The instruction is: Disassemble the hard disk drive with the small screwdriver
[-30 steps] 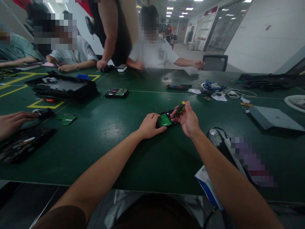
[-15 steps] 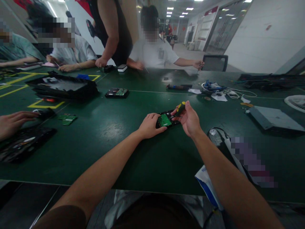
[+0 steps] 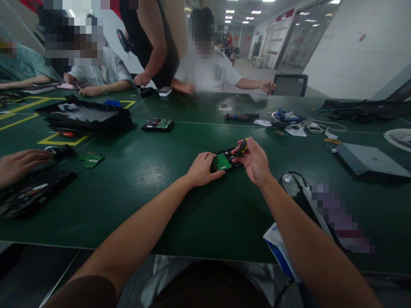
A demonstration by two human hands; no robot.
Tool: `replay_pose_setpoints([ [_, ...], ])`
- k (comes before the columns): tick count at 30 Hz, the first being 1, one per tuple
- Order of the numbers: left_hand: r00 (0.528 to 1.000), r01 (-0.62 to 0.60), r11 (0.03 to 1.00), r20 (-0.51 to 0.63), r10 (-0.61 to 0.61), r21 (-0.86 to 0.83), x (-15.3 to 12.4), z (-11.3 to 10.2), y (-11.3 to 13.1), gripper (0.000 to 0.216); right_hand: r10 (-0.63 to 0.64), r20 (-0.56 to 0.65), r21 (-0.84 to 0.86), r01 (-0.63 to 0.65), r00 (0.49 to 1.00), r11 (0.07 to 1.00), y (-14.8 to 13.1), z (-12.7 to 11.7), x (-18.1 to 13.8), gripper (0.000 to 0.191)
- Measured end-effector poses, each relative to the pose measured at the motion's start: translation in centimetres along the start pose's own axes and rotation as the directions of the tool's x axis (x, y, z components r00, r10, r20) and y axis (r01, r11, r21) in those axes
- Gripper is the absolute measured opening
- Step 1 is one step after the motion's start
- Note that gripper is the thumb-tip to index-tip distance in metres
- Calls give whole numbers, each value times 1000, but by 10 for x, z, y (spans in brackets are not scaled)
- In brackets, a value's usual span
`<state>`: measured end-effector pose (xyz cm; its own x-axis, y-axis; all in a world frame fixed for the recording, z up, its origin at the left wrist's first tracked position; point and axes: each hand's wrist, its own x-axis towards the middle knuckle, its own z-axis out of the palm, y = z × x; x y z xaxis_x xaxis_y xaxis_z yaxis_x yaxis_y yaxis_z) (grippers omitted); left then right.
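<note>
Screwdriver handle (image 3: pixel 243 147) presents a different face of its dark-and-yellow grip than half a second earlier, which suggests rotation; both hands have otherwise kept position. Right hand (image 3: pixel 256 163): fingers clamped on the handle, over the 2 o'clock end of the black unit (image 3: pixel 227 154); the tool tip is hidden. Left hand (image 3: pixel 201 170): fingers and thumb closed around the unit's 8 o'clock end, apparently steadying it. The unit lies on the table (image 3: pixel 163 209) near mid-view, green circuit board (image 3: pixel 222 162) facing up. Assessment: screwdriver work continues at the same end, board in place. A similar unit (image 3: pixel 158 124) lies at 10 o'clock, well apart.
</note>
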<state>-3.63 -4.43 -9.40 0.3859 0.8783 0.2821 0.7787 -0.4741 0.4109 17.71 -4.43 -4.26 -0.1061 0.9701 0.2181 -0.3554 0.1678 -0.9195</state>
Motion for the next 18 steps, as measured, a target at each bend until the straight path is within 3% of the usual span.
replay_pose_setpoints([
  [9,1000,-3,1000,-3,3,-14,0,1,0,76,26,9,3,-26,1000,1000,3,-1,0,48],
  [18,1000,-2,1000,-7,2,-7,0,1,0,76,23,15,27,-23,1000,999,0,-1,-1,41],
])
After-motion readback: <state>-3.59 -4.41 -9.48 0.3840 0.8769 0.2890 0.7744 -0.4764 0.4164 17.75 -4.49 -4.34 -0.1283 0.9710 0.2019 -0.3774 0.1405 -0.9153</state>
